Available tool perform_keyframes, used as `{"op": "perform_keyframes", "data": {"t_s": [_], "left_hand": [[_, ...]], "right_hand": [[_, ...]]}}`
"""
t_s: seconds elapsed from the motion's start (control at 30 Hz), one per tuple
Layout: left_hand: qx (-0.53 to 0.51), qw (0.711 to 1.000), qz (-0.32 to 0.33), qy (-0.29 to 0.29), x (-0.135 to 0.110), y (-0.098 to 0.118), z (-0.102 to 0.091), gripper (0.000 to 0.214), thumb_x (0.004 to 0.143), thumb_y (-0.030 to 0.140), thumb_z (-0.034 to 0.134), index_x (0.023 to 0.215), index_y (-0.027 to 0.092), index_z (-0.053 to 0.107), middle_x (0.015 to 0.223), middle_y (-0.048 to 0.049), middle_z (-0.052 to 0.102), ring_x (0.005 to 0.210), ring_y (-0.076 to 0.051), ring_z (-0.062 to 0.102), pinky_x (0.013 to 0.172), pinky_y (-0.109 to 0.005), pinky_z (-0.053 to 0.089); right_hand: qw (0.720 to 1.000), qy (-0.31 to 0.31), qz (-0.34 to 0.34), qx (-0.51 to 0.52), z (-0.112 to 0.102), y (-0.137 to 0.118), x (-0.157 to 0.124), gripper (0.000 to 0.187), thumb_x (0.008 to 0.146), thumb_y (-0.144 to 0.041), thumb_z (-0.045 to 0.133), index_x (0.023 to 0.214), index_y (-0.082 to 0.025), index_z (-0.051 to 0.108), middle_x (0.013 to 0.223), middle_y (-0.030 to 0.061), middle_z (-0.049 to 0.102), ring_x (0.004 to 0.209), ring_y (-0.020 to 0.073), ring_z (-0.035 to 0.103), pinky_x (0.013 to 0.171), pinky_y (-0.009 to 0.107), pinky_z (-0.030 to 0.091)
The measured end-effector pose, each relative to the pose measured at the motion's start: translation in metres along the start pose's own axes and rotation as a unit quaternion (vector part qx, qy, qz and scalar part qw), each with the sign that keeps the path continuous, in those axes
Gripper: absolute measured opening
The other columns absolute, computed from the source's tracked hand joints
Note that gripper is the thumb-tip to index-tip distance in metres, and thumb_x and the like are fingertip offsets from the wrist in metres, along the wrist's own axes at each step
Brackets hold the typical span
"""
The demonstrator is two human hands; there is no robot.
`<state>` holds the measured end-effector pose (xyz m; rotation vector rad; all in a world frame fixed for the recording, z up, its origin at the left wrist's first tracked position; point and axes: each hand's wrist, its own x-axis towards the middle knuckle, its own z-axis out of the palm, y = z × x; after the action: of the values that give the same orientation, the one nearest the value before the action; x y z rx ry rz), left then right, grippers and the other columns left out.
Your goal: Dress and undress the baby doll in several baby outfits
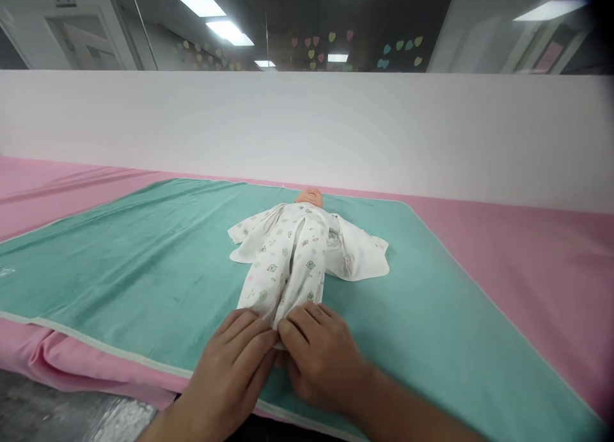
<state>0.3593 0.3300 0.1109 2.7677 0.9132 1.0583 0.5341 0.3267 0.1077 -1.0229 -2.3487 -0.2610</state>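
A baby doll (311, 197) lies on its back with its head toward the wall. A white printed baby top with wide sleeves (357, 247) spreads out under and beside it. White baby trousers (278, 263) with small green prints cover its front, the two legs running toward me. My left hand (237, 359) is closed on the hem of the left trouser leg. Beside it, my right hand (319, 352) is closed on the hem of the right leg, the fingertips of both hands almost meeting. My fingers hide the trouser ends and whatever is inside them.
A green mat (144, 256) with a pale border lies under the doll, over a pink cloth (537, 256). A low white wall (307, 122) with glass above stands behind. The cloth's near edge hangs above a grey floor (62, 407) at lower left.
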Motion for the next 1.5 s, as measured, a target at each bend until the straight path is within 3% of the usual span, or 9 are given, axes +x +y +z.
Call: {"op": "perform_keyframes", "data": {"t_s": [0.2,0.37,0.67,0.77,0.93,1.03,1.2,1.33,1.5], "left_hand": [[0.032,0.998,0.050,0.014,-0.012,-0.009,-0.006,0.027,0.078,0.002,0.048,0.100,0.016,0.054,0.083,-0.0054,0.060,0.081,-0.017,0.051,0.076,-0.035,0.042],[0.055,0.990,0.117,0.059,-0.017,-0.012,-0.001,0.025,0.074,0.000,0.046,0.091,0.016,0.056,0.073,-0.0043,0.061,0.072,-0.016,0.053,0.074,-0.034,0.046],[0.063,0.985,0.143,0.068,-0.024,-0.017,0.003,0.022,0.077,0.003,0.041,0.084,0.018,0.055,0.065,-0.0010,0.058,0.064,-0.014,0.055,0.077,-0.036,0.049],[0.041,0.988,0.127,0.083,-0.033,-0.023,-0.001,0.024,0.075,0.004,0.045,0.090,0.021,0.054,0.068,-0.0004,0.059,0.066,-0.014,0.056,0.081,-0.041,0.048],[-0.007,0.996,0.043,0.084,-0.032,-0.024,-0.022,0.030,0.075,0.006,0.045,0.098,0.024,0.052,0.076,-0.0039,0.062,0.074,-0.019,0.059,0.073,-0.038,0.052],[0.032,0.998,0.000,0.059,-0.023,-0.022,-0.028,0.033,0.078,0.012,0.047,0.109,0.022,0.052,0.101,-0.0102,0.062,0.094,-0.022,0.058,0.076,-0.035,0.052],[0.013,0.995,0.098,0.029,-0.020,-0.017,-0.015,0.022,0.083,0.019,0.045,0.102,0.021,0.056,0.099,-0.0078,0.063,0.096,-0.020,0.057,0.092,-0.039,0.045],[-0.090,0.993,0.072,0.032,-0.023,-0.010,-0.016,0.017,0.084,0.014,0.039,0.086,0.022,0.054,0.072,-0.0027,0.061,0.069,-0.015,0.057,0.090,-0.042,0.045],[-0.105,0.993,-0.046,0.012,-0.015,-0.026,-0.033,0.016,0.085,0.015,0.040,0.082,0.021,0.055,0.072,-0.0020,0.059,0.070,-0.014,0.058,0.068,-0.026,0.050]], "right_hand": [[0.996,-0.051,0.067,0.003,-0.002,0.000,-0.004,0.013,0.077,-0.032,0.048,0.080,-0.019,0.048,0.080,0.0061,0.055,0.072,0.0205,0.046,0.056,0.032,0.027],[0.997,-0.047,-0.055,0.027,0.006,0.004,-0.007,0.011,0.068,-0.026,0.053,0.072,-0.019,0.045,0.072,0.0033,0.054,0.067,0.0179,0.044,0.055,0.031,0.027],[0.970,-0.016,-0.217,0.106,0.013,0.005,-0.006,0.018,0.084,-0.018,0.042,0.067,-0.021,0.044,0.062,-0.0038,0.049,0.057,0.0105,0.041,0.048,0.026,0.027],[0.961,-0.003,-0.167,0.219,0.002,0.005,-0.006,0.013,0.085,-0.023,0.043,0.072,-0.021,0.047,0.066,-0.0035,0.054,0.062,0.0091,0.047,0.054,0.023,0.034],[0.947,0.033,0.113,0.299,-0.012,0.016,-0.003,0.008,0.082,-0.016,0.042,0.077,-0.020,0.047,0.068,-0.0024,0.052,0.062,0.0089,0.047,0.061,0.023,0.036],[0.925,0.012,0.198,0.323,-0.006,0.026,-0.001,0.021,0.087,-0.023,0.037,0.066,-0.019,0.040,0.061,-0.0030,0.042,0.056,0.0087,0.039,0.054,0.023,0.031],[0.938,0.003,0.159,0.307,0.002,0.029,0.000,0.028,0.085,-0.024,0.042,0.060,-0.018,0.033,0.059,-0.0028,0.040,0.056,0.0091,0.038,0.055,0.024,0.031],[0.950,0.082,0.103,0.282,-0.004,0.022,0.005,0.012,0.082,-0.017,0.044,0.070,-0.018,0.046,0.078,0.0037,0.054,0.075,0.0137,0.049,0.069,0.029,0.040],[0.961,-0.012,0.004,0.276,-0.008,0.009,0.011,0.013,0.079,-0.015,0.048,0.085,-0.019,0.058,0.086,0.0031,0.065,0.087,0.0147,0.057,0.098,0.038,0.031]]}}
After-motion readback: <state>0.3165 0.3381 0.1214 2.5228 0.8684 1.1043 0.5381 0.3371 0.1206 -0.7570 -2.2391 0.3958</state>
